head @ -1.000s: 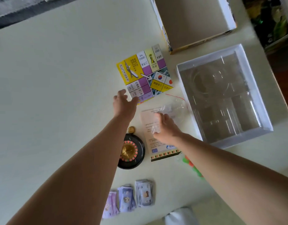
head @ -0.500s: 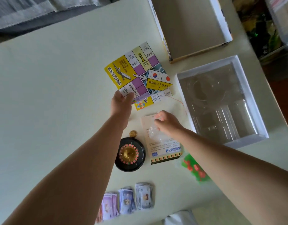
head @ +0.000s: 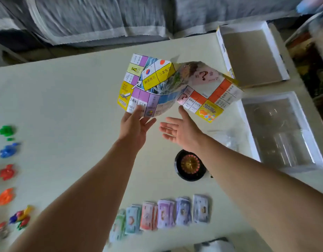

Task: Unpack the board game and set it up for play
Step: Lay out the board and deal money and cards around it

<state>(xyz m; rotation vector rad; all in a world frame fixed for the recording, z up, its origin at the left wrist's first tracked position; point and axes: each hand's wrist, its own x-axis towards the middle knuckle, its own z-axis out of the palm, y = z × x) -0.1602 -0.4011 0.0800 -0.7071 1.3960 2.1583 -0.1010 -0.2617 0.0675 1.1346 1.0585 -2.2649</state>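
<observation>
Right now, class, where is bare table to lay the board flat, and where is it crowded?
Free for the board: the table stretch between the coloured piece piles and the left forearm, up to the far edge. Crowded: the right side, with box lid, clear tray and roulette wheel; banknotes line the near edge.

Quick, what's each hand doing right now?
Left hand: pinching the lower edge of the half-unfolded game board.
Right hand: open, fingers straight, holding nothing.
</observation>
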